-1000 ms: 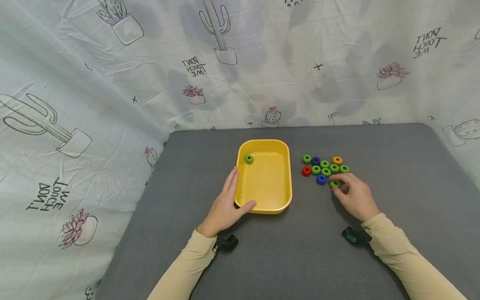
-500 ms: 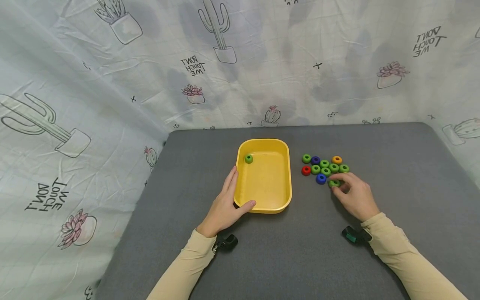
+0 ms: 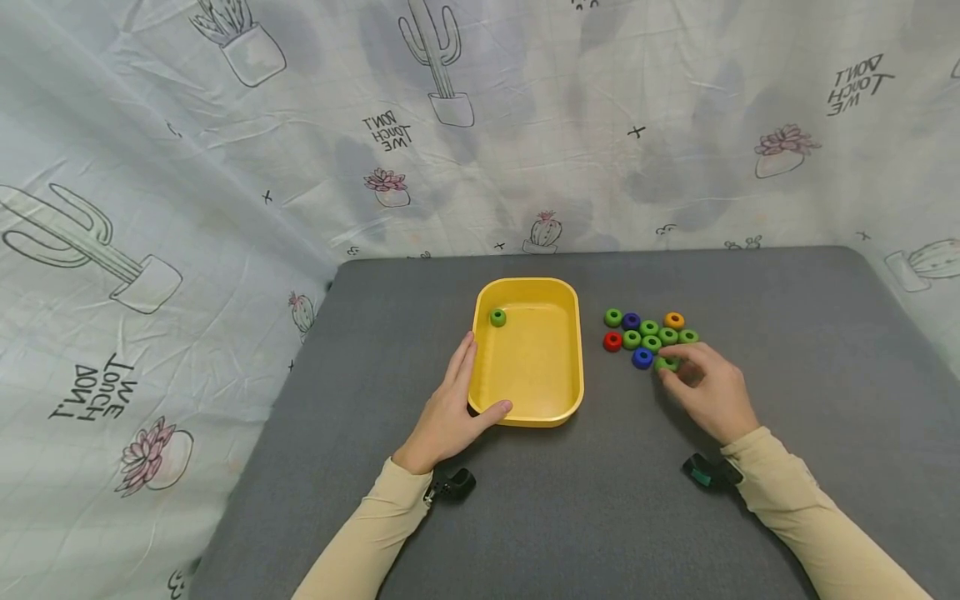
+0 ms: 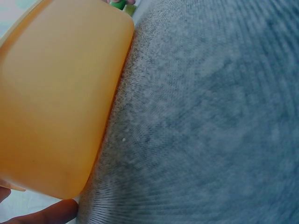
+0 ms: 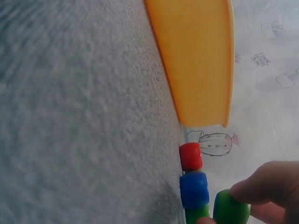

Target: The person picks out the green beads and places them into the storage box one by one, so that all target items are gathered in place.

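My right hand (image 3: pixel 708 390) pinches a green bead (image 5: pixel 230 208) between thumb and fingertips, at the near side of a cluster of beads. In the right wrist view that bead stands slightly off the table. Close by lie a blue bead (image 3: pixel 642 358), a red bead (image 3: pixel 612 342), an orange bead (image 3: pixel 674 320) and several green beads (image 3: pixel 649 328). My left hand (image 3: pixel 448 421) rests against a yellow tray (image 3: pixel 582 367), fingers straight along its left side and thumb over the near rim. Inside the tray's far left corner sits another green bead (image 3: pixel 498 317).
The grey table (image 3: pixel 570 517) carries the tray and beads. Behind it hangs a pale curtain (image 3: pixel 525 167) printed with cacti and lettering. A dark wrist camera (image 3: pixel 453 485) hangs under the left wrist, and a second wrist camera (image 3: pixel 708 472) under the right.
The right hand's fingertips and the pinched green bead have shifted very slightly left and away from me. The left hand and the tray stay where they were.
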The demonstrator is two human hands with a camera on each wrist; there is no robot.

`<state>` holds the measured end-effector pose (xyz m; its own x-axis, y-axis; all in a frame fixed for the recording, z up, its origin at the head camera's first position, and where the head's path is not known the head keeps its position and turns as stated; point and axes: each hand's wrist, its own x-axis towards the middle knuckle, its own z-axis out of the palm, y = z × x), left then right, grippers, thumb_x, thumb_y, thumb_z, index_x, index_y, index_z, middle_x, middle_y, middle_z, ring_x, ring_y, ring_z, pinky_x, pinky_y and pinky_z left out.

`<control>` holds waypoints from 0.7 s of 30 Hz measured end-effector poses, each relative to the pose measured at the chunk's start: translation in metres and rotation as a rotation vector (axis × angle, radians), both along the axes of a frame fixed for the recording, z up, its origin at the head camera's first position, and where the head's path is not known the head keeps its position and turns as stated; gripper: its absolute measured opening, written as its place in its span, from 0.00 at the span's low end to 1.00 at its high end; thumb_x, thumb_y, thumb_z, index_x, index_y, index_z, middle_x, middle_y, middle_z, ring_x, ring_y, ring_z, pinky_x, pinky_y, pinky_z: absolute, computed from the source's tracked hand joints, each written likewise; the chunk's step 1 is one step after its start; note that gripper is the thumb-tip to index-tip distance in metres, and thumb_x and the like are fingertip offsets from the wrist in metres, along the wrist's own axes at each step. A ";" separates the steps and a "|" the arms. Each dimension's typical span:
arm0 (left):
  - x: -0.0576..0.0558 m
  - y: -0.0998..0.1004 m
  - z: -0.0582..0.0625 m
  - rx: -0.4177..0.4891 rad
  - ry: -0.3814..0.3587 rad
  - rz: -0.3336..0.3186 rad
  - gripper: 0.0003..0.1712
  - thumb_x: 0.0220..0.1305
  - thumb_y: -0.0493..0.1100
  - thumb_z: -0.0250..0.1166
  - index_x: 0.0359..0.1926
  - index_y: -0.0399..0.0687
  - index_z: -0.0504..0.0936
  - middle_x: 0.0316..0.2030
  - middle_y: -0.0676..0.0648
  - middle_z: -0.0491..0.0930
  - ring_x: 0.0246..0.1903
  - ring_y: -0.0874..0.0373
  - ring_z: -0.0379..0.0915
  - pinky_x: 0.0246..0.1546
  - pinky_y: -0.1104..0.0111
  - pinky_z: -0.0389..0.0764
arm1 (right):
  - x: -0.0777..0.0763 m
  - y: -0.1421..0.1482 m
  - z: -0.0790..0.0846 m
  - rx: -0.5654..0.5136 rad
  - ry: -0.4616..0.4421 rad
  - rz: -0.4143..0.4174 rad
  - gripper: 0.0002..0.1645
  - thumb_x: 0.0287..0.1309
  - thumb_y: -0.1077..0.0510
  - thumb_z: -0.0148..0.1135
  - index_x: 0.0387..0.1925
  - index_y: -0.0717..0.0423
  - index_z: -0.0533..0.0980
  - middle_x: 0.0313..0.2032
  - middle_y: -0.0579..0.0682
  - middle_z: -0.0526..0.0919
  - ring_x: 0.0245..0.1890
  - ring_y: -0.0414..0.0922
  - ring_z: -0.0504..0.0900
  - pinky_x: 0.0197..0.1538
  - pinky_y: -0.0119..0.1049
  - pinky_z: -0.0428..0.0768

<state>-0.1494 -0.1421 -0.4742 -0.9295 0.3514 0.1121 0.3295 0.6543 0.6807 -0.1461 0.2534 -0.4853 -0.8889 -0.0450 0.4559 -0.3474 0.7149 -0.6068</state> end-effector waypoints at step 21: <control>0.000 -0.001 0.001 -0.005 -0.008 0.001 0.63 0.66 0.72 0.63 0.85 0.51 0.39 0.84 0.63 0.32 0.81 0.54 0.48 0.75 0.45 0.63 | 0.005 -0.012 0.010 -0.065 -0.025 0.074 0.18 0.60 0.69 0.69 0.52 0.59 0.84 0.46 0.52 0.85 0.34 0.27 0.76 0.33 0.18 0.75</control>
<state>-0.1495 -0.1429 -0.4736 -0.9307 0.3510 0.1030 0.3234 0.6580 0.6801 -0.1416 0.2413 -0.4753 -0.8952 -0.0817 0.4380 -0.3821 0.6467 -0.6602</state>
